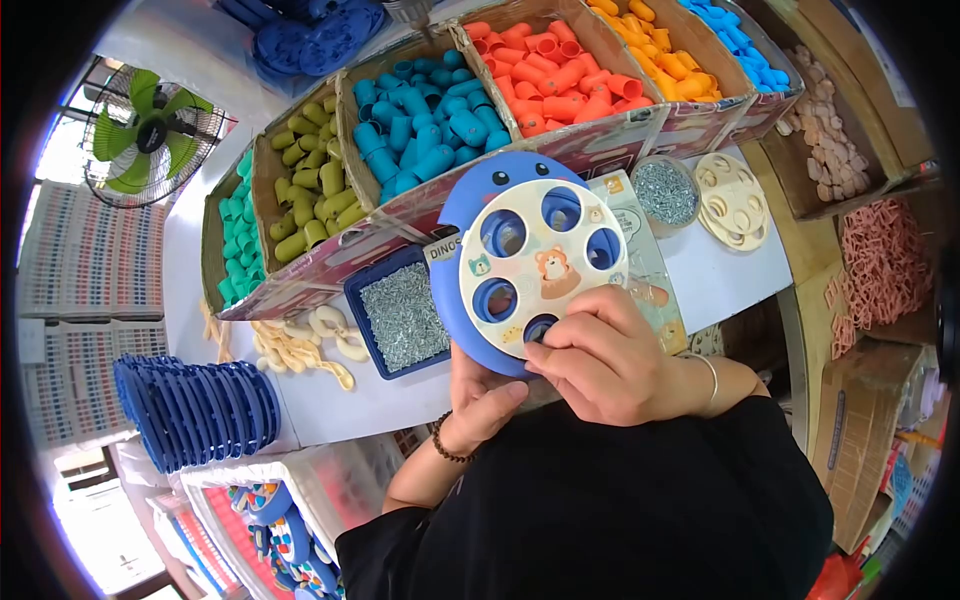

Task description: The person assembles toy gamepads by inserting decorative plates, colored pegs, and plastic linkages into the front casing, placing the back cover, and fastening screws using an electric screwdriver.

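My left hand (482, 398) grips the lower edge of a round blue toy base (447, 310) with eyes printed at its top. On the base sits a cream disc (522, 272) with several round holes and animal pictures. My right hand (610, 358) is closed, its fingertips pinched at the disc's lowest hole; whatever they hold there is hidden. A blue tray of small metal screws (405, 312) stands left of the toy. Behind the toy lies a printed card (625, 205), partly covered.
Cardboard bins of green (237, 240), olive (305, 180), teal (425, 125), coral (555, 75), orange (665, 50) and blue parts (738, 45) line the back. Right are a screw tub (665, 190) and cream discs (730, 200). Left stand stacked blue parts (200, 412) and a toy-filled crate (350, 490).
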Tool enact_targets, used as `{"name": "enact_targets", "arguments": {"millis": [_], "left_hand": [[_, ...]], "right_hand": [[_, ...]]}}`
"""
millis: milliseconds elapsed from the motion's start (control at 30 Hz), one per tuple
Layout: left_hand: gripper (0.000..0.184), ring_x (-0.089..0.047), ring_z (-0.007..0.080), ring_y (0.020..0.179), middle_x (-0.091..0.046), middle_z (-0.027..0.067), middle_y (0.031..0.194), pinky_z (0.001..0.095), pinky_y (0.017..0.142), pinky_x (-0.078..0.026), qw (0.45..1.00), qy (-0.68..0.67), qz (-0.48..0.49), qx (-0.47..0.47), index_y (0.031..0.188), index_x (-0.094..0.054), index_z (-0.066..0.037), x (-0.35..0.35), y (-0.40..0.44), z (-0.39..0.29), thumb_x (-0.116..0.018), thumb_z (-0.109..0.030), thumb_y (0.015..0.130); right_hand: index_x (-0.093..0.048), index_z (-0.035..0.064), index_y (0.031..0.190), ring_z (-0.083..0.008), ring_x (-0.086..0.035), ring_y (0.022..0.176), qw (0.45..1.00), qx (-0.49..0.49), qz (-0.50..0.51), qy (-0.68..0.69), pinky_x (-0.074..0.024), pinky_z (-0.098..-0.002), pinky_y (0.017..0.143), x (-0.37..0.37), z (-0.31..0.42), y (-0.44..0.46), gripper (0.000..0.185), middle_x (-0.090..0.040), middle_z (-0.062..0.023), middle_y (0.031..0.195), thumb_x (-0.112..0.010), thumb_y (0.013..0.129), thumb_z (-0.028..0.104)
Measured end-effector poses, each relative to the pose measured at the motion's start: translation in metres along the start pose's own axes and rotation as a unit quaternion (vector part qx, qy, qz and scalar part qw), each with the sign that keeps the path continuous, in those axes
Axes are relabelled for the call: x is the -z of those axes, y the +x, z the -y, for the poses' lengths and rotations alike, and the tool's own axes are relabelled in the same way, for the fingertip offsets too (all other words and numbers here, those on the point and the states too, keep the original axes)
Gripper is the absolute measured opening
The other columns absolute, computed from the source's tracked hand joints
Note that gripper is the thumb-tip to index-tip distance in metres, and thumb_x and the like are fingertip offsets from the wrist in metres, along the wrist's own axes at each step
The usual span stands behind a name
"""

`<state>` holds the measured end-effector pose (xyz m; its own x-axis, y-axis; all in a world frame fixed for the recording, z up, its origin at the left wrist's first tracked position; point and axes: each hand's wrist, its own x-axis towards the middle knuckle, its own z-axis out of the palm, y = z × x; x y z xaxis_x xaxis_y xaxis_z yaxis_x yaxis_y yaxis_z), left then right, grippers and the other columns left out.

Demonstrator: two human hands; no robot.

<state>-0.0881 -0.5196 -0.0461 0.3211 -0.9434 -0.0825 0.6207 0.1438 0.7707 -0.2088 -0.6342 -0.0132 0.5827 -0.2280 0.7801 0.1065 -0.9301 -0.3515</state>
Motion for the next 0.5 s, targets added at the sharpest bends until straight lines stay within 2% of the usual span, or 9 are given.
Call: {"name": "enact_targets", "arguments": {"millis": [267, 333, 500], "left_hand": [[0.086, -0.037, 0.0295, 0.122, -0.035, 0.0147, 0.132, 0.0413, 0.103, -0.031, 0.999, 0.002, -0.01, -0.04, 0.136, -0.015, -0.007, -0.0031, 0.0012, 0.0016, -0.059, -0.001, 0.063], [0.083, -0.039, 0.0296, 0.121, -0.036, 0.0148, 0.131, 0.041, 0.102, -0.032, 0.997, -0.011, -0.027, -0.07, 0.136, -0.016, -0.006, -0.0024, 0.0024, 0.0031, -0.058, -0.002, 0.064], [0.076, -0.041, 0.0292, 0.119, -0.038, 0.0151, 0.13, 0.0406, 0.101, -0.033, 0.995, -0.012, -0.025, -0.096, 0.134, -0.02, -0.004, -0.0041, 0.0057, 0.0027, -0.059, -0.005, 0.069]], "right_hand": [[-0.063, -0.0033, 0.088, -0.0224, -0.048, 0.074, 0.998, 0.039, 0.048, -0.009, -0.0406, -0.0299, 0.061, -0.0003, -0.0022, 0.0012, 0.028, -0.054, -0.0063, 0.08, -0.063, 0.06, 0.002], [-0.061, -0.0039, 0.087, -0.0215, -0.05, 0.076, 0.997, 0.056, 0.06, -0.014, -0.0406, -0.0308, 0.059, -0.0021, -0.0038, 0.0009, 0.023, -0.052, -0.0089, 0.082, -0.059, 0.068, 0.008], [-0.061, -0.0047, 0.088, -0.0222, -0.05, 0.08, 0.994, 0.082, 0.053, -0.049, -0.0415, -0.0314, 0.06, -0.0053, -0.0029, 0.0002, 0.024, -0.053, -0.0098, 0.085, -0.059, 0.07, 0.01]]}}
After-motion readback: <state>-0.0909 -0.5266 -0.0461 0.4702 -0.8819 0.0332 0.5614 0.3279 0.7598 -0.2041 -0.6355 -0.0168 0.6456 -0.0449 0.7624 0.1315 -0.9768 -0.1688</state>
